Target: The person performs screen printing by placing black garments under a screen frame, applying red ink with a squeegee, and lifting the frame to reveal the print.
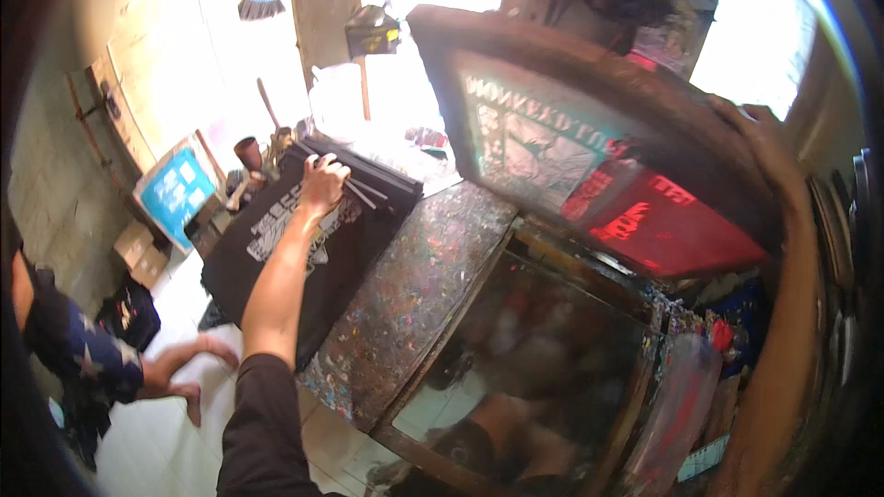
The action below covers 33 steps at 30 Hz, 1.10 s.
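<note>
My left hand (324, 182) reaches out over a black printed T-shirt (295, 248) that hangs off the far end of the paint-spattered table (414, 285). Its fingers rest on the shirt by a stack of black garments (368, 175). My right hand (760, 138) grips the upper right edge of a raised dark wooden printing screen (589, 156). The screen is tilted up and shows a pale green mesh with a design and a red ink patch.
A glass panel (534, 368) set in a wooden frame lies under the raised screen. A blue screen frame (177, 189) leans against the left wall near cardboard boxes. A person (101, 359) sits on the white tiled floor at left. Jars and clutter stand by the bright window.
</note>
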Each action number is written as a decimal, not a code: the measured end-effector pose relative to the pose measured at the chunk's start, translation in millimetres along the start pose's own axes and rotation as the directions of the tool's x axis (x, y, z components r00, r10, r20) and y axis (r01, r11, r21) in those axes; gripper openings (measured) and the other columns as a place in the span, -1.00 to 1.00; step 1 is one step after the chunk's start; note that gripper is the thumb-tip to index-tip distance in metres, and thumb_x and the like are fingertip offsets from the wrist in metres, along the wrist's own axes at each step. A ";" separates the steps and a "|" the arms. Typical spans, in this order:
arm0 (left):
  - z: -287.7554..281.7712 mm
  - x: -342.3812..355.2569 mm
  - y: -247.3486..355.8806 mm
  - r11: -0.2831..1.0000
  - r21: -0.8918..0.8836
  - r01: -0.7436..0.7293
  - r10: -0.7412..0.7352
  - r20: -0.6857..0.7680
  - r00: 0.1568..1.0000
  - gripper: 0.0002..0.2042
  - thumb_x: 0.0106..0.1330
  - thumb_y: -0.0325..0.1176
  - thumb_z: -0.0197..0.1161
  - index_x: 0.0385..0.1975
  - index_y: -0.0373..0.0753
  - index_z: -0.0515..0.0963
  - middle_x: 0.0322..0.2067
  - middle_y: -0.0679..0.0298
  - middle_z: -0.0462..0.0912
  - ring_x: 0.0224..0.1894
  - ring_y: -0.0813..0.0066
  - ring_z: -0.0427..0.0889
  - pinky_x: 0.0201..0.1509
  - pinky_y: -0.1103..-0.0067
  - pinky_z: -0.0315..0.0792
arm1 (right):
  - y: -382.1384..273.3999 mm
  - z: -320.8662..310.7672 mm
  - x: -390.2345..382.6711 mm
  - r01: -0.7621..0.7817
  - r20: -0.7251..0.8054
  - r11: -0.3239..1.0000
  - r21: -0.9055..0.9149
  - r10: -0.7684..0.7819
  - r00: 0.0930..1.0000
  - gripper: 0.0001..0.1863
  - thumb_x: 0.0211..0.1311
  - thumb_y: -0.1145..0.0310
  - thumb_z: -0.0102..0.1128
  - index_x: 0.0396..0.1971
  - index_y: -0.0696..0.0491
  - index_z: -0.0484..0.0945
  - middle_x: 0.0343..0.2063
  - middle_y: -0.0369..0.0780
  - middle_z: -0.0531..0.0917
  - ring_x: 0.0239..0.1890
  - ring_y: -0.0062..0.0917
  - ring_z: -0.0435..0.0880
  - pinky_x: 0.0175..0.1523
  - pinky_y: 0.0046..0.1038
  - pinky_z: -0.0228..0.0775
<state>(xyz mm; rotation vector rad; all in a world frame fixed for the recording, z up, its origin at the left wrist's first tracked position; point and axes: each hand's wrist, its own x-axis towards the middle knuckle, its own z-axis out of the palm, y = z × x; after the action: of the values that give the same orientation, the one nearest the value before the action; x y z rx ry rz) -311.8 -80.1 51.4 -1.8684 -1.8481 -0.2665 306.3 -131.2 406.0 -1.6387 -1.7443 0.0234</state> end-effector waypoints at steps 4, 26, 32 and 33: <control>-132.3 -38.9 -19.7 0.934 0.093 -0.344 0.349 -0.444 0.826 -0.70 0.24 -0.48 0.16 -0.03 -0.24 0.63 0.00 0.14 0.70 0.13 0.16 0.64 0.33 0.19 0.39 | 23.3 -16.5 16.8 0.045 0.146 0.938 -0.344 0.007 0.989 -0.01 0.13 -0.56 0.11 -0.55 0.31 0.69 -0.61 -0.09 0.68 -0.48 -0.43 0.63 -0.25 -0.21 0.50; -186.3 -70.9 373.9 0.691 -0.449 -0.567 0.431 -0.373 0.821 -0.82 0.19 -0.48 0.21 -0.21 -0.34 0.56 -0.24 -0.04 0.55 -0.12 -0.13 0.54 -0.06 0.09 0.44 | -3.4 24.2 -19.1 0.199 -0.100 0.938 -0.282 -0.235 0.967 -0.29 0.14 -0.38 0.22 -0.01 -0.07 0.79 0.03 -0.19 0.76 0.17 -0.29 0.67 0.32 -0.03 0.25; -157.2 -50.3 520.4 0.610 -0.605 -0.512 0.574 -0.108 0.811 -0.65 0.17 -0.40 0.27 -0.03 -0.34 0.53 -0.04 -0.07 0.54 0.09 -0.13 0.49 0.17 0.05 0.34 | -4.9 10.0 -61.0 0.055 -0.063 0.921 -0.385 -0.086 0.994 -0.29 0.26 -0.34 0.06 0.14 -0.11 0.71 0.18 -0.25 0.68 0.26 -0.28 0.59 0.41 0.02 0.15; -160.6 -48.4 529.0 0.599 -0.601 -0.530 0.582 -0.128 0.803 -0.64 0.18 -0.38 0.28 -0.01 -0.34 0.52 -0.02 -0.07 0.54 0.10 -0.12 0.49 0.18 0.05 0.33 | 2.9 18.9 -51.7 0.097 -0.094 0.906 -0.412 -0.149 0.984 -0.31 0.26 -0.32 0.06 0.12 -0.10 0.72 0.16 -0.26 0.70 0.23 -0.29 0.63 0.41 0.00 0.15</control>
<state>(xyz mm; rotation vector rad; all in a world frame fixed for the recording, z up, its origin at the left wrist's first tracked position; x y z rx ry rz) 234.6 -176.4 57.3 -2.8427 -1.1627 -0.6297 295.2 -167.2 365.8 -1.7671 -1.8372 -0.5248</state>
